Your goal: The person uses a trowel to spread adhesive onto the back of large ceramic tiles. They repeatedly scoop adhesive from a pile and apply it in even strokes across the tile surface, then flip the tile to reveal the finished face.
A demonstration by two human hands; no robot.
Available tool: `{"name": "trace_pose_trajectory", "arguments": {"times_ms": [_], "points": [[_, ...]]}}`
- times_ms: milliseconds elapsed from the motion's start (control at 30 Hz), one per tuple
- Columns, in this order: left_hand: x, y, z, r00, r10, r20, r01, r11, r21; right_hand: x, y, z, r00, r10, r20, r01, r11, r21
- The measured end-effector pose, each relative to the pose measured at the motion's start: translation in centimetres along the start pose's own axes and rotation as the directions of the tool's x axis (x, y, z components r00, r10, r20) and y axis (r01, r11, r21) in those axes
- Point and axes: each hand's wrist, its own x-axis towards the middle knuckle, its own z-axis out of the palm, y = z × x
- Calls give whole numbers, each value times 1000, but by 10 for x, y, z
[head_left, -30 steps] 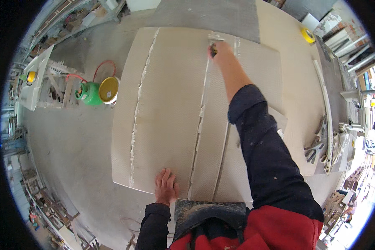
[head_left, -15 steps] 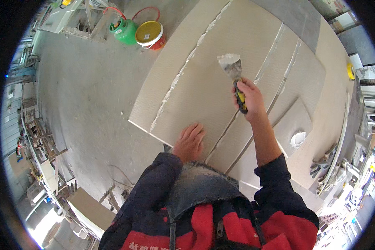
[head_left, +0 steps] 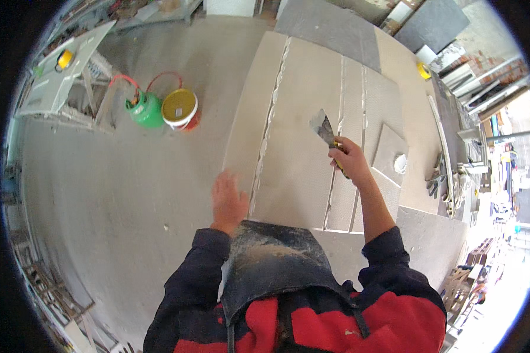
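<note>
Your right hand [head_left: 348, 157] was closed around the handle of a putty knife [head_left: 325, 129], the fist wrapped tight with only a sliver of yellow handle showing beneath your fingers. The wide grey blade rose up and to the left out of your fist, tilted and lifted clear of the boards [head_left: 300, 170] lying flat on the floor below it. A filled white seam [head_left: 269, 117] ran along the boards well to the left of the blade, and two thinner joints [head_left: 359, 100] passed just right of your fist. Further right of your grip lay a small square offcut [head_left: 388, 144] with a round white patch [head_left: 400, 163] near its lower corner.

Your left hand [head_left: 228, 201] held nothing; it was open, fingers spread and a little blurred, hovering at the boards' left edge, whether it touched them I could not tell. Far to the left of it, on the concrete floor [head_left: 112, 194], stood a green gas canister [head_left: 146, 111] touching a bucket with a yellow lid [head_left: 179, 107].
</note>
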Motion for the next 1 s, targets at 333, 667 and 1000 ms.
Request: {"name": "trace_pose_trajectory", "arguments": {"times_ms": [333,667,1000], "points": [[35,-40,18,901,-354,250,413,878,-243,193,-71,-38,970,-229,-80,166,865,-473],[36,-55,24,724,-524,449,672,684,-284,420,-77,-29,905,-420,61,336,621,-708],[68,-30,-3,708,-528,469,677,696,-240,471,-76,-22,864,-484,136,357,400,-844]]}}
